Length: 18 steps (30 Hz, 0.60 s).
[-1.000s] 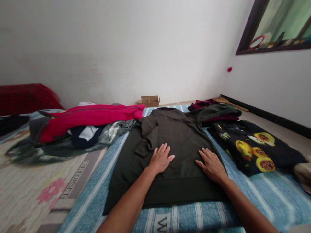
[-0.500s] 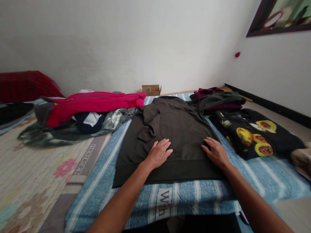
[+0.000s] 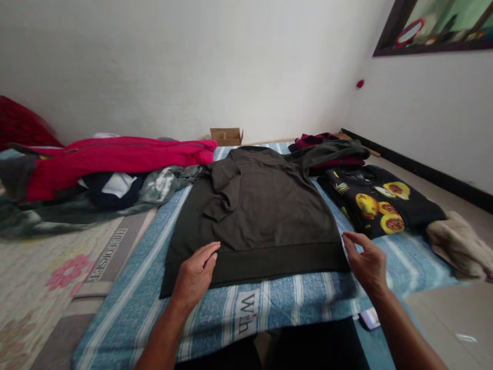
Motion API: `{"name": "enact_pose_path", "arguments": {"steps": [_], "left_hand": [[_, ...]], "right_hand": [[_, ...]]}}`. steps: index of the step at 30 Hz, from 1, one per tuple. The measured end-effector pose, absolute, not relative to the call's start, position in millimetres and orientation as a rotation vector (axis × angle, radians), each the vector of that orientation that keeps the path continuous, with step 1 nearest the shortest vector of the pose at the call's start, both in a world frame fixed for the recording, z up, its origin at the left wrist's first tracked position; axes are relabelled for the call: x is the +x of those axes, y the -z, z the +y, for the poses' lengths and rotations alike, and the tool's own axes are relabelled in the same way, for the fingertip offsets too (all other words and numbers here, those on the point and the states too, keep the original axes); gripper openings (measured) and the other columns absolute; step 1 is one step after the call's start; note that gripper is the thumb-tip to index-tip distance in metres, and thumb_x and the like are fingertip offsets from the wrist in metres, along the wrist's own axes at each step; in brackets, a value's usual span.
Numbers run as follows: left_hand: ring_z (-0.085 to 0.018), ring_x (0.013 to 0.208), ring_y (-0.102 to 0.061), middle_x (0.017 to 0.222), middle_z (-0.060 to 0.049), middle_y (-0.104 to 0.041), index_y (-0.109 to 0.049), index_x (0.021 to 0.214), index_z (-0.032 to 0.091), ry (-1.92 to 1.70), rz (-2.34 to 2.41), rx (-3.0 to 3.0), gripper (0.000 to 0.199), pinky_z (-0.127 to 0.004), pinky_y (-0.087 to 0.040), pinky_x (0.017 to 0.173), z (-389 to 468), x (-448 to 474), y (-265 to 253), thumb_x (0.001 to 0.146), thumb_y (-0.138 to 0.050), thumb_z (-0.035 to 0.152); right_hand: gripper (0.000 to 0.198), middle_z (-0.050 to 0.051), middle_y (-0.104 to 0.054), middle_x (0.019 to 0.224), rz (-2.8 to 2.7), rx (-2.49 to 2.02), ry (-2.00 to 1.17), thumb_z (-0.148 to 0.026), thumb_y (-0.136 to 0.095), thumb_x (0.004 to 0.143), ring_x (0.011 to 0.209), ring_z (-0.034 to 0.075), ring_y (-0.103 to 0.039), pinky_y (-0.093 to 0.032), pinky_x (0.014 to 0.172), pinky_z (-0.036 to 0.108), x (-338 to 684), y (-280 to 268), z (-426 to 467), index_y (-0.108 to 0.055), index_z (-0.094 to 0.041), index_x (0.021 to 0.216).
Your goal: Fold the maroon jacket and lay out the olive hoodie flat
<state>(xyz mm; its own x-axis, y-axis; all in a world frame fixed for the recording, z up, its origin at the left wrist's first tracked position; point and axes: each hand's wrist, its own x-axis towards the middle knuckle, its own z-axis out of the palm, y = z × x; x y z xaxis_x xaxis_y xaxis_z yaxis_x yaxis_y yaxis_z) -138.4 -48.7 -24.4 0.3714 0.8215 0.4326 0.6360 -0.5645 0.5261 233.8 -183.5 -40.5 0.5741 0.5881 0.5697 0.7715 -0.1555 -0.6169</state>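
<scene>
- The dark olive hoodie point(image 3: 262, 216) lies flat on the blue striped blanket point(image 3: 292, 303), its ribbed hem toward the person and just short of the blanket's near edge, which drops off below the hem.
- The left hand point(image 3: 195, 273) rests on the hem near the hoodie's left corner, fingers loosely curled and unclenched, gripping nothing that can be seen.
- The right hand point(image 3: 367, 262) is at the hem's right corner, fingers spread and relaxed; whether it touches the cloth cannot be told.
- To the left, a bare strip of blanket separates the hoodie from the patterned mat point(image 3: 57, 267); a heap with a pink garment point(image 3: 115, 156) crowds the far left.
- To the right, a folded black fruit-print garment point(image 3: 381, 205) lies just beside the hoodie, with a beige cloth point(image 3: 454, 244) past it.
- One hoodie sleeve is folded across the chest; the other runs out over a maroon garment point(image 3: 319, 140).
- A small cardboard box point(image 3: 226, 136) stands open by the wall; its contents are hidden.
</scene>
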Motion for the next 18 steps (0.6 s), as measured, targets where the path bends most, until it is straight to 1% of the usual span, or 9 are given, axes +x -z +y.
{"name": "enact_pose_path", "arguments": {"steps": [5,10,13,16,18], "left_hand": [[-0.018,0.098,-0.065,0.104,-0.007,-0.070,-0.066,0.101,0.016,-1.111,1.216,2.468,0.025,-0.034,-0.053,0.091,-72,-142,30,0.087,-0.046,0.023],[-0.017,0.099,-0.065,0.101,-0.008,-0.070,-0.064,0.101,0.016,-1.138,1.155,2.569,0.023,-0.032,-0.054,0.088,-108,-135,30,0.086,-0.047,0.013],[-0.018,0.103,-0.063,0.103,-0.008,-0.070,-0.062,0.104,0.015,-1.117,1.063,2.626,0.025,-0.034,-0.053,0.090,-129,-125,32,0.085,-0.047,0.008],[-0.019,0.106,-0.061,0.105,-0.008,-0.069,-0.062,0.103,0.016,-1.089,1.029,2.650,0.026,-0.039,-0.051,0.094,-142,-117,33,0.084,-0.047,0.006],[-0.020,0.106,-0.062,0.105,-0.008,-0.069,-0.062,0.102,0.016,-1.092,1.020,2.647,0.026,-0.039,-0.051,0.094,-146,-114,33,0.084,-0.047,0.005]], "right_hand": [[0.020,0.006,-0.069,0.084,-1.398,-1.710,0.208,-0.032,-0.050,0.088,0.077,0.019,-0.064,-0.051,0.072,0.032,199,51,-185,-0.065,-0.018,0.088],[0.009,0.006,-0.067,0.087,-1.626,-1.522,0.167,-0.020,-0.054,0.087,0.082,0.017,-0.062,-0.051,0.076,0.031,172,56,-189,-0.062,-0.018,0.092],[0.011,0.007,-0.066,0.091,-1.749,-1.426,0.151,-0.016,-0.056,0.086,0.089,0.018,-0.061,-0.051,0.080,0.033,158,59,-191,-0.061,-0.018,0.095],[0.012,0.008,-0.065,0.096,-1.836,-1.383,0.183,-0.015,-0.057,0.085,0.095,0.020,-0.059,-0.050,0.083,0.037,149,60,-193,-0.061,-0.017,0.096],[0.012,0.009,-0.065,0.098,-1.862,-1.389,0.208,-0.015,-0.056,0.085,0.097,0.022,-0.059,-0.050,0.084,0.039,146,61,-194,-0.061,-0.016,0.096]]}}
